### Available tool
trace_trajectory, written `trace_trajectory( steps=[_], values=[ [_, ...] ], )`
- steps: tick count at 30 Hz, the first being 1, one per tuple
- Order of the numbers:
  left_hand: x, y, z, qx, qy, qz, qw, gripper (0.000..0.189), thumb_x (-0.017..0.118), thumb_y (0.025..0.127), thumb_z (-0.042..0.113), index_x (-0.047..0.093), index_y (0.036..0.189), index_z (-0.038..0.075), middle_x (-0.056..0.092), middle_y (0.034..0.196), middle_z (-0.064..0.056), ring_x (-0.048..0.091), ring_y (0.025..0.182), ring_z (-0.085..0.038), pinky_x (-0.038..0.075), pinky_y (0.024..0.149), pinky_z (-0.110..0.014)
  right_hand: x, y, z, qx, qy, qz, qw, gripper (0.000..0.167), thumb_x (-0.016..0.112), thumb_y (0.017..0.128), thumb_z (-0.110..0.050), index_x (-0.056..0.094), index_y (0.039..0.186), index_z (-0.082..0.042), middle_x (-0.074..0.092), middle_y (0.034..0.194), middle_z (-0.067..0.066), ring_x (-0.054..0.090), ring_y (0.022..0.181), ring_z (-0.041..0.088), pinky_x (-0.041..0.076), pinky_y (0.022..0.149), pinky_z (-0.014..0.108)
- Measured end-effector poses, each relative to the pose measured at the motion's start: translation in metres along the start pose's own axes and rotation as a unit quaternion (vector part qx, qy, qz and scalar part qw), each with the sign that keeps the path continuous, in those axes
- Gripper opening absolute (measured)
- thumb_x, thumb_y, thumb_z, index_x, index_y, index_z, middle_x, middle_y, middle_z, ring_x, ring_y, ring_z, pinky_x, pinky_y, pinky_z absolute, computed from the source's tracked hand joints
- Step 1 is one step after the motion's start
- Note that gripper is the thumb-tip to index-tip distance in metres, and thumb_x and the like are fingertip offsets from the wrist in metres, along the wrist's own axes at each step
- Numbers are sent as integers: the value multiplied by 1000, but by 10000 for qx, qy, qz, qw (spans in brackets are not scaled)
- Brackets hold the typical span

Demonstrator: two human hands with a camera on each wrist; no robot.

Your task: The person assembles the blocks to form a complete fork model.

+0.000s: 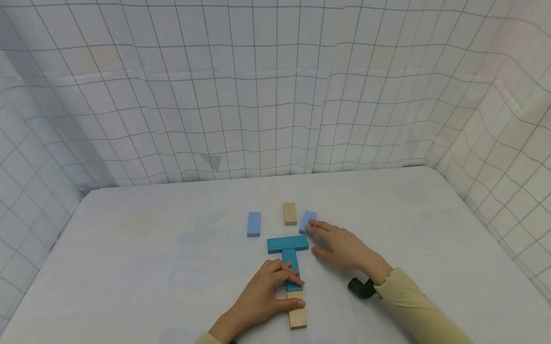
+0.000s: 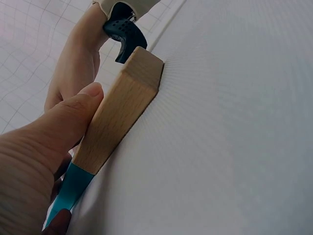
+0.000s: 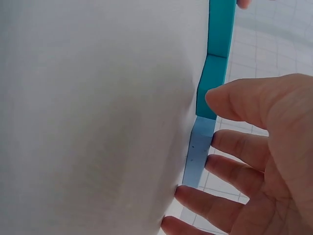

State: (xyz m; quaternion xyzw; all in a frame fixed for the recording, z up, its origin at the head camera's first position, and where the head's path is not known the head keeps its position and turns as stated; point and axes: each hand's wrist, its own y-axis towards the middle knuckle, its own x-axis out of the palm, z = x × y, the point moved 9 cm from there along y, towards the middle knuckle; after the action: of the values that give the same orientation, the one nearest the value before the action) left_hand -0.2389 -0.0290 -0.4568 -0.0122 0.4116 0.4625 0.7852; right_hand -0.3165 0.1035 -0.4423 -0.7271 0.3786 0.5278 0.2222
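A teal block [image 1: 287,244] lies crosswise against the far end of a second teal block [image 1: 290,262], forming a T. A wooden block [image 1: 298,318] continues the stem toward me. My left hand [image 1: 262,294] rests over the stem, thumb across the wooden block and fingers over the teal one. To the right of the T, my right hand [image 1: 344,247] touches a tilted light blue block [image 1: 308,220] with extended fingertips. In the right wrist view, this light blue block [image 3: 196,152] appears beside the teal crossbar, the thumb near the bar.
Beyond the T lie another light blue block [image 1: 253,224] on the left and a small wooden block [image 1: 289,214]. The white table [image 1: 112,289] is bordered at the back and sides by a white curtain [image 1: 262,80] with grid lines.
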Motion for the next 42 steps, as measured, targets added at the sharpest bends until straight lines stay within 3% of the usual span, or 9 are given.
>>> trace_trajectory(
  steps=[42],
  values=[
    [2,0,-3,-167,-102,-91,9998,34,73,80,46,68,106,24,53,121,6,39,126,-18,36,100,-43,1,-3,-5,-88,105,129,9998,52,63,94,-22,47,138,1,39,144,17,42,127,35,38,99,48]
  ],
)
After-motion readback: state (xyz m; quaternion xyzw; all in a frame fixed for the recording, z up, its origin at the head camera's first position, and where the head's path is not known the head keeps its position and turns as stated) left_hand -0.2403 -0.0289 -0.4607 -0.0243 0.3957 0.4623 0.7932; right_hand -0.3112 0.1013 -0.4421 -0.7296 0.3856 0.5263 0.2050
